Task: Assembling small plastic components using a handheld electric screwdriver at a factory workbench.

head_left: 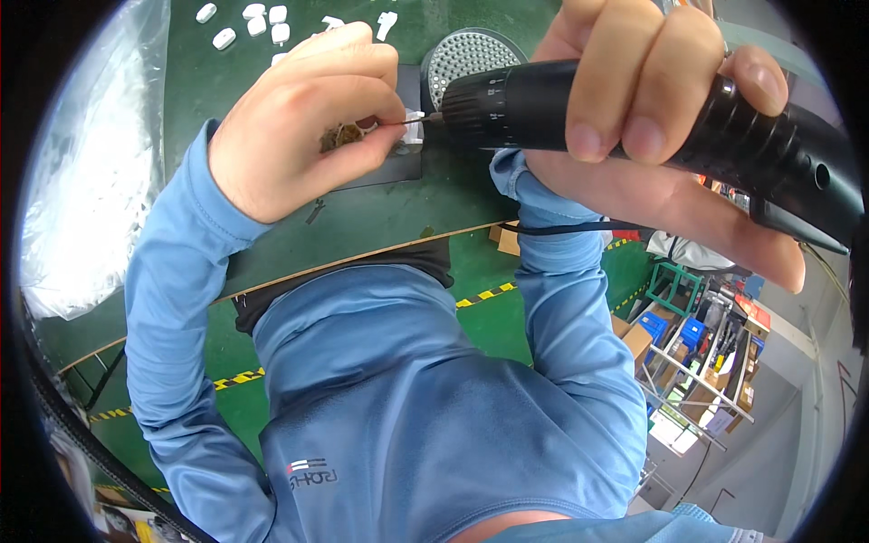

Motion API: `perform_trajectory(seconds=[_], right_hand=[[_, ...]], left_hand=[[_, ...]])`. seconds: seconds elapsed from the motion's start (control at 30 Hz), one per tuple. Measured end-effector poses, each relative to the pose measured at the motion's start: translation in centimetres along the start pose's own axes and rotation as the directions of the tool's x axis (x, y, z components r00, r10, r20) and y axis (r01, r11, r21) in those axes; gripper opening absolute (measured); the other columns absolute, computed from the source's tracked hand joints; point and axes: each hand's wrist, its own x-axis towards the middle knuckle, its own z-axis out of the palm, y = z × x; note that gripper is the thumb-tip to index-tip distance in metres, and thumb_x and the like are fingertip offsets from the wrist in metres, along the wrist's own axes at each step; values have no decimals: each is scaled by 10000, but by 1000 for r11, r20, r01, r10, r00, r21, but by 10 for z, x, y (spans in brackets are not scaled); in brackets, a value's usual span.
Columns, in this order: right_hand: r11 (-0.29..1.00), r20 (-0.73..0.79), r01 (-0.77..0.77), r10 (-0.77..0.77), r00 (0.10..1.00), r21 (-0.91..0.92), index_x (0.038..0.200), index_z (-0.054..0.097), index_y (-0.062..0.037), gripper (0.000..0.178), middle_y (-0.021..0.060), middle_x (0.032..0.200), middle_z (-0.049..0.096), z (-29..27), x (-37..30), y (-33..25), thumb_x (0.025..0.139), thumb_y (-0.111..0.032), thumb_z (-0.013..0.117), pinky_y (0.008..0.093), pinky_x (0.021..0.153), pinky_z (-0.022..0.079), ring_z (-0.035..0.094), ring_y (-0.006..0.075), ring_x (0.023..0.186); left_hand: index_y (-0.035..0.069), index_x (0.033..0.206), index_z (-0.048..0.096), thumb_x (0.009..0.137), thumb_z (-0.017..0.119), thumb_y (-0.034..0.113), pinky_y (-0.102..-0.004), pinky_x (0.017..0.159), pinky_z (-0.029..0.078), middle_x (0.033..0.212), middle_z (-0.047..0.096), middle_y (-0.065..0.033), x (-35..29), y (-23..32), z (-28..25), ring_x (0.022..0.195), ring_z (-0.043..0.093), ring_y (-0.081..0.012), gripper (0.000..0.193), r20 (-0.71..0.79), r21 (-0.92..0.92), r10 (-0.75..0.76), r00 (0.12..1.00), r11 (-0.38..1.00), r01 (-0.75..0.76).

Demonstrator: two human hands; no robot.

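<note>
My right hand (652,118) grips a black electric screwdriver (520,104) lying nearly level, its bit pointing left. My left hand (308,118) is closed, with thumb and forefinger pinched together at the tip of the thin screwdriver bit (418,119). A cluster of small brownish pieces (347,136), possibly screws, shows in the curl of its fingers. Whatever sits right at the pinch is too small to tell. Just beyond these fingertips a small white part (414,131) is partly visible on a dark flat mat (385,172).
A round grey dish of perforated look (471,59) stands behind the screwdriver. Several small white plastic pieces (257,25) lie at the far left of the green table (204,77). A large clear bag of white parts (90,172) covers its left side. A black cable (570,229) crosses my right sleeve.
</note>
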Motion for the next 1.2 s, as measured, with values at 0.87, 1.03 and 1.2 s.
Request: perform_trajectory(seconds=[0.87, 1.03, 1.2], right_hand=[[991, 289, -111, 128, 949, -72, 1274, 454, -192, 397, 89, 877, 633, -23, 6, -6, 934, -81, 625, 374, 838, 322, 610, 226, 727], [980, 137, -184, 192, 972, -70, 1241, 448, -180, 502, 86, 872, 628, -6, 6, -9, 826, 32, 633, 385, 824, 339, 605, 211, 731], [985, 304, -163, 173, 937, -61, 1233, 448, -171, 480, 93, 863, 626, -24, 7, -2, 817, -8, 623, 378, 805, 346, 603, 212, 725]], left_hand=[[60, 988, 696, 719, 815, 142, -378, 769, 376, 978, 621, -77, 6, 7, 12, 847, 473, -290, 305, -30, 149, -62, 998, 987, 66], [62, 970, 704, 755, 792, 145, -392, 776, 384, 986, 636, -77, 1, 1, 19, 861, 495, -295, 247, -14, 105, -94, 995, 990, 95], [65, 970, 710, 760, 789, 148, -385, 764, 384, 923, 629, -65, 1, 4, 20, 845, 498, -281, 239, -9, 113, -122, 992, 986, 122]])
